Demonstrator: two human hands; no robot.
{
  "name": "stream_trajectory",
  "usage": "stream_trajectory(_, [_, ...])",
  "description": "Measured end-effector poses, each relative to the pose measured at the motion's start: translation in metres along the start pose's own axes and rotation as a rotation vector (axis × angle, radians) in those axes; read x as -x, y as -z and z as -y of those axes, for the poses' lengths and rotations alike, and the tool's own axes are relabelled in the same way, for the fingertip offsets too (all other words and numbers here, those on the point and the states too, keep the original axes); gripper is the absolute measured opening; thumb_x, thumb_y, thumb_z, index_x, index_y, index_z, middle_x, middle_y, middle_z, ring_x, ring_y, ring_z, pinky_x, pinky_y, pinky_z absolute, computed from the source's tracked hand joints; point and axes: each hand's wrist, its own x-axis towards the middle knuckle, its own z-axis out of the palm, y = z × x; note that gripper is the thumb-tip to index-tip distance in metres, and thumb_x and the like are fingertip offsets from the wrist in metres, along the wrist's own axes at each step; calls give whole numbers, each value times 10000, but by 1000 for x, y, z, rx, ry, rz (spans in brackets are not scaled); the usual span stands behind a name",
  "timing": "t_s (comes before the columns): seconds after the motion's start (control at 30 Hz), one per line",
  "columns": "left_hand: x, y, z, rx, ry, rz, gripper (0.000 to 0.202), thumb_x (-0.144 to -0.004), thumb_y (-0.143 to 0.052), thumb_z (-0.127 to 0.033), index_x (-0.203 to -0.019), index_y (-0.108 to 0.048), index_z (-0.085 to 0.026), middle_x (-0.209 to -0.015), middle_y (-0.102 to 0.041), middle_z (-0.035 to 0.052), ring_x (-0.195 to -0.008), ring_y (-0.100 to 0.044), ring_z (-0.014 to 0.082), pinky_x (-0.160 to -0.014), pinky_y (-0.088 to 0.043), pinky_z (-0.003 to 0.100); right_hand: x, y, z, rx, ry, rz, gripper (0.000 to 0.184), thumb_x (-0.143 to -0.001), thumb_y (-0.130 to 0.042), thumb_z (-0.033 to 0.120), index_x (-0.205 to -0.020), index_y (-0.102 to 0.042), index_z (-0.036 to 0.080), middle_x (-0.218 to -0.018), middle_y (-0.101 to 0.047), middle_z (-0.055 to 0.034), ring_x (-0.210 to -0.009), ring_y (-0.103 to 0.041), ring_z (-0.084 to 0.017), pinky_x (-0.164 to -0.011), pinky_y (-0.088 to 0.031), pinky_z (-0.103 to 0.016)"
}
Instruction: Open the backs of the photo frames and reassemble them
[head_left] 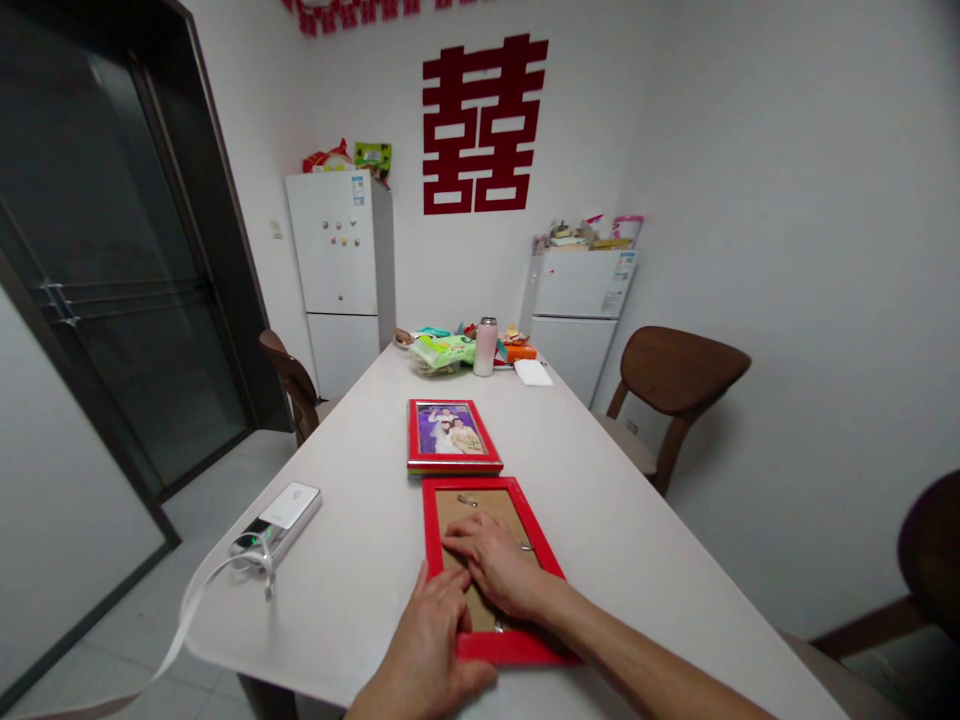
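A red picture frame lies face down on the white table close to me, its brown backing board showing. My right hand lies flat on that backing, fingers stretched out to the left. My left hand rests on the frame's lower left edge, fingers laid over the red border. Just beyond it lies a second red frame, face up, with a photo of people in it.
A white power bank with a white strap sits at the table's left edge. Snack packets, a pink bottle and a tissue crowd the far end. Wooden chairs stand on both sides; two white fridges line the back wall.
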Motion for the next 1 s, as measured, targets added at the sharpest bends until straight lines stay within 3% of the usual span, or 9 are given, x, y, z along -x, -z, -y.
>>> stream_trajectory(0.17, [1,-2,3,3,4,0,259,-462,-689,-173,-680,-548,-174,-1178,-506,100,-1114,-411,252,-972,-236,416,0,-3,-1,-39,35,-32,282,-730,-428,139,-929,-609,226,-967,-595,-19,-888,-449,-179,-807,-311,-334])
stream_trajectory(0.4, [2,-1,2,2,29,25,318,-472,-685,-208,-765,-574,-155,-1187,-493,136,-1116,-408,278,-952,-275,444,-28,-4,-32,29,-371,-187,231,-765,-428,205,-878,-624,164,-886,-613,-72,-833,-524,-158,-726,-356,-244])
stream_trajectory(0.53, [3,0,1,0,29,20,305,-470,-680,-188,-756,-579,-159,-1188,-496,121,-1119,-407,269,-966,-264,441,-46,-9,-48,52,-518,-213,178,-744,-464,256,-724,-619,170,-760,-634,-63,-707,-551,-155,-595,-343,-230])
stream_trajectory(0.67, [2,1,0,-19,29,18,323,-467,-681,-185,-773,-585,-151,-1177,-505,125,-1115,-414,266,-992,-213,460,-53,-14,-59,56,-625,-247,155,-717,-495,281,-685,-593,167,-710,-633,-69,-664,-552,-162,-547,-316,-230])
stream_trajectory(0.87, [-4,-5,-8,-145,34,57,477,-429,-721,-218,-873,-574,-129,-1175,-497,173,-1110,-419,303,-991,-167,523,-47,-8,-58,-39,-581,-319,170,-707,-482,283,-631,-583,168,-671,-632,-52,-635,-553,-147,-565,-344,-224])
stream_trajectory(1.0, [-7,-13,-9,-212,-13,79,462,-486,-705,-253,-904,-556,-124,-1175,-490,193,-1113,-412,316,-968,-189,559,-20,8,-57,-134,-502,-399,194,-712,-446,287,-720,-608,179,-794,-639,-43,-762,-559,-148,-704,-384,-233])
